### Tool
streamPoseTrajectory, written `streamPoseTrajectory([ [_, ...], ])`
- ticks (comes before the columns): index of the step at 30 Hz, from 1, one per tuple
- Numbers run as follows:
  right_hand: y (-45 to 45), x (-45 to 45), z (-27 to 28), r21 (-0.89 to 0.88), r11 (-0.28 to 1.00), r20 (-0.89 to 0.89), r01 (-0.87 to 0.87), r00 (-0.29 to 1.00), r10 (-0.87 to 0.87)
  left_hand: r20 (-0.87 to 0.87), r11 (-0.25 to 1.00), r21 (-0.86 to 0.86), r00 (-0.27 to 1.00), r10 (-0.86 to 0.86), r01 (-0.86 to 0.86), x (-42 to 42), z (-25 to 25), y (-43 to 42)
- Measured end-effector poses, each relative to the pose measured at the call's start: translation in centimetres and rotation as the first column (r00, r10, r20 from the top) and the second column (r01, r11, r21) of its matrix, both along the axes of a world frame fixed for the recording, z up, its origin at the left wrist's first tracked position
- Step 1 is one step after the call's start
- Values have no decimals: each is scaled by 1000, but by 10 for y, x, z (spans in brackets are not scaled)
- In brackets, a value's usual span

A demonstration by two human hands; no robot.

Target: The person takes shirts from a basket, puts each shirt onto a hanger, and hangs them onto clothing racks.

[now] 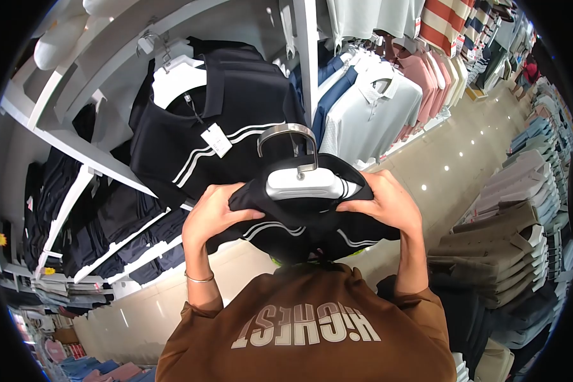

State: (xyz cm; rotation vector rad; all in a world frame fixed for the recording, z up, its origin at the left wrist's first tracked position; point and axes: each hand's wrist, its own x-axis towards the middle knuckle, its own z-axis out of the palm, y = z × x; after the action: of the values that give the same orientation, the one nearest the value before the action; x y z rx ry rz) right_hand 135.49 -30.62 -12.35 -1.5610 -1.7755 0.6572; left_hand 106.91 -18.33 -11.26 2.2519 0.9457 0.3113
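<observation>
A black garment with white double stripes hangs on a white hanger with a metal hook, held up before my chest. My left hand grips its collar on the left side of the view, thumb pressed on the cloth. At the collar's other side, my right hand pinches the fabric between thumb and fingers. Behind, a similar black striped shirt hangs from the rack, with a white price tag dangling at its neck.
White shelves with folded dark clothes stand at the left. A white shirt and pink shirts hang beyond the white post. Brown garments line the right side, past the shiny floor.
</observation>
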Motion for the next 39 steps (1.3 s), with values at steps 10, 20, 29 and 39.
streamPoseTrajectory([
  [10, 9, -5, -4, -27, 998, -121, -59, 991, 55, 157, 929, 370, 987, -41, -21, 27, -5, -8],
  [20, 19, -15, -2, 95, 995, -99, 14, 995, -4, 270, 872, 481, 962, -48, -92, 37, 3, -6],
  [29, 20, -13, 2, 20, 998, -124, 63, 990, -60, 356, 877, 479, 904, -238, 43, 32, -4, -44],
  [39, 21, -25, 4, -52, 997, -113, 60, 991, -65, -397, 928, 288, 911, -111, 238, 62, -54, -46],
])
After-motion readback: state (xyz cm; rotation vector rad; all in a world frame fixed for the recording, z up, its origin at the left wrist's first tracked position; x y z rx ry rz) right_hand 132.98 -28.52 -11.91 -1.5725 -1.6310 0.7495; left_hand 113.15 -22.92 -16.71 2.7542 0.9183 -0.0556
